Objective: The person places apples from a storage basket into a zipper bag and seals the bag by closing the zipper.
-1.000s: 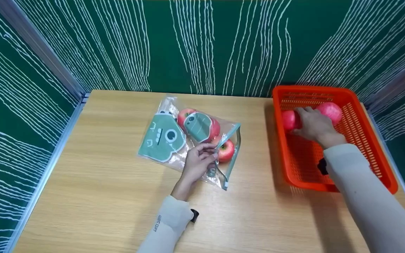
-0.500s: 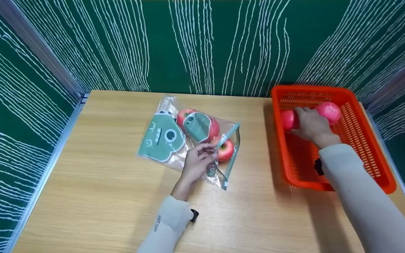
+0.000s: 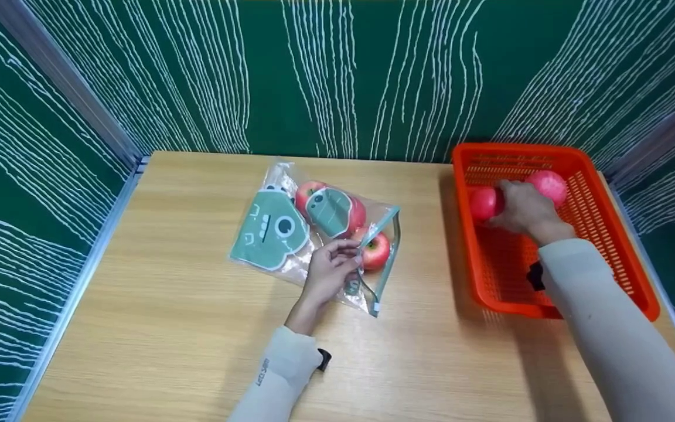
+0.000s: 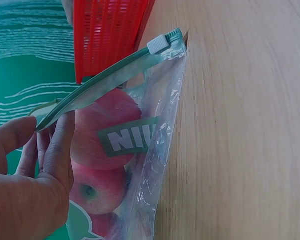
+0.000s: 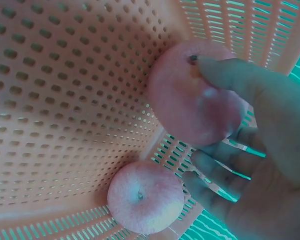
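My left hand (image 3: 327, 272) pinches the green-edged mouth of a clear slider bag (image 3: 270, 231) printed with green cartoon faces. The bag lies on the table, its mouth parted. Inside are three red apples; one apple (image 3: 376, 252) sits right at the mouth. In the left wrist view thumb and fingers hold the green strip, and the white slider (image 4: 157, 44) is at its far end. Inside the orange basket (image 3: 478, 281), my right hand (image 3: 524, 208) grips an apple (image 5: 182, 97), thumb near its stem and fingers around the other side. A second apple (image 5: 145, 200) lies beside that hand.
The basket stands at the right of the wooden table (image 3: 156, 328), close to the back wall. Green panels (image 3: 267, 76) with white wavy lines enclose the back and both sides. Bare tabletop lies between bag and basket.
The apple in my right hand has shifted very slightly, and a little more of it shows. My right forearm moved slightly left, then back. Left hand and bag stayed still.
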`<action>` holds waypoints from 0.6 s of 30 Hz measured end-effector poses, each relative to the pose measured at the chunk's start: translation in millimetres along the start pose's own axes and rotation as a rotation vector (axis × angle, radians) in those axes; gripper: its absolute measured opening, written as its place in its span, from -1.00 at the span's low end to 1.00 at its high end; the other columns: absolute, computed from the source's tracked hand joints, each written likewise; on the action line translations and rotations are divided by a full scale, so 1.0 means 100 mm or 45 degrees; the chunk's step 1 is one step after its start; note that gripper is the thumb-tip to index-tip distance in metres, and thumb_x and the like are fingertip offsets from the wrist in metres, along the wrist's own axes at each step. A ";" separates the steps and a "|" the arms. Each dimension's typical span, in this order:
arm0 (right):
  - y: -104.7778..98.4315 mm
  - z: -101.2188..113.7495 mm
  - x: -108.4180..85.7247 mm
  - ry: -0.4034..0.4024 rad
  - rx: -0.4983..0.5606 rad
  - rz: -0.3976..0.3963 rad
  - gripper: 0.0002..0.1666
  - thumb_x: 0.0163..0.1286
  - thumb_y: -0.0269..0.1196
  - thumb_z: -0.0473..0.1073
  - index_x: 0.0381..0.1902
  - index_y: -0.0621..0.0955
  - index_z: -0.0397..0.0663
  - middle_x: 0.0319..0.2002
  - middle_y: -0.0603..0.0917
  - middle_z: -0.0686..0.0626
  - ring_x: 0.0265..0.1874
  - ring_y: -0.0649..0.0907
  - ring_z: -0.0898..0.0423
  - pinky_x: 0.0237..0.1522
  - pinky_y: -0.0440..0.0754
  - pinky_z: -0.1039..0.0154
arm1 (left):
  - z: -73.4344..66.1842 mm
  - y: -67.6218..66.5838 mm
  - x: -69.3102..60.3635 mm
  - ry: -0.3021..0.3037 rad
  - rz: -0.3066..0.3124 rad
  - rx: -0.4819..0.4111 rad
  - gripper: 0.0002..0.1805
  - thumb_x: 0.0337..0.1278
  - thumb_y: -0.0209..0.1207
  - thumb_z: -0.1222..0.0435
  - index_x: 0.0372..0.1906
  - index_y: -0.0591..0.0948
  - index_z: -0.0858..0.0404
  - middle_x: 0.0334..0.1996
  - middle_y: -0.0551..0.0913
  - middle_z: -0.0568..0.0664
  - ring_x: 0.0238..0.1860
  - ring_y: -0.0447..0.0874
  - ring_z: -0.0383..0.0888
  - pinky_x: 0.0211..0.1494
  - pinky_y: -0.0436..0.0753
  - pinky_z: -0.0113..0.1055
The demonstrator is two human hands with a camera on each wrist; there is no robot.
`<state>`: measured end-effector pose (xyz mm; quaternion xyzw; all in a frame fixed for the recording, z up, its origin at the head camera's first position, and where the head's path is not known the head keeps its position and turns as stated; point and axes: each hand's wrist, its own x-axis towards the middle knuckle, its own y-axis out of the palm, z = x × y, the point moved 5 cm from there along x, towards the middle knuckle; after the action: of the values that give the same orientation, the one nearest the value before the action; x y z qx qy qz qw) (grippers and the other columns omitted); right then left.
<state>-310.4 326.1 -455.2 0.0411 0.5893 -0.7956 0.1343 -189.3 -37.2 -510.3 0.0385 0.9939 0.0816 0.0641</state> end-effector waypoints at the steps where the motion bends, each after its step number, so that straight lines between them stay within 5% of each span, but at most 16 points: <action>1: -0.01 0.00 -0.02 -0.002 0.012 -0.001 -0.03 0.18 0.59 -0.15 0.43 0.37 -0.31 0.10 0.55 -0.44 0.04 0.52 -0.41 0.12 0.61 -0.50 | 0.00 0.00 0.00 0.001 -0.001 0.006 -0.66 0.29 0.23 0.59 0.15 0.59 0.58 -0.12 0.70 0.15 -0.27 0.70 -0.26 -0.25 0.78 -0.39; 18: -0.30 0.06 -0.32 -0.077 0.010 -0.201 -0.01 0.17 0.58 -0.23 0.48 0.36 -0.33 0.19 0.51 -0.45 0.12 0.44 -0.44 0.12 0.56 -0.55 | 0.01 0.00 0.00 0.029 0.018 0.027 -0.65 0.30 0.25 0.57 0.15 0.59 0.58 -0.13 0.70 0.14 -0.29 0.70 -0.25 -0.22 0.81 -0.33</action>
<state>-286.9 334.2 -418.4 -0.0289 0.5832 -0.8070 0.0888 -189.1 -37.5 -511.5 0.0453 0.9950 0.0721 0.0518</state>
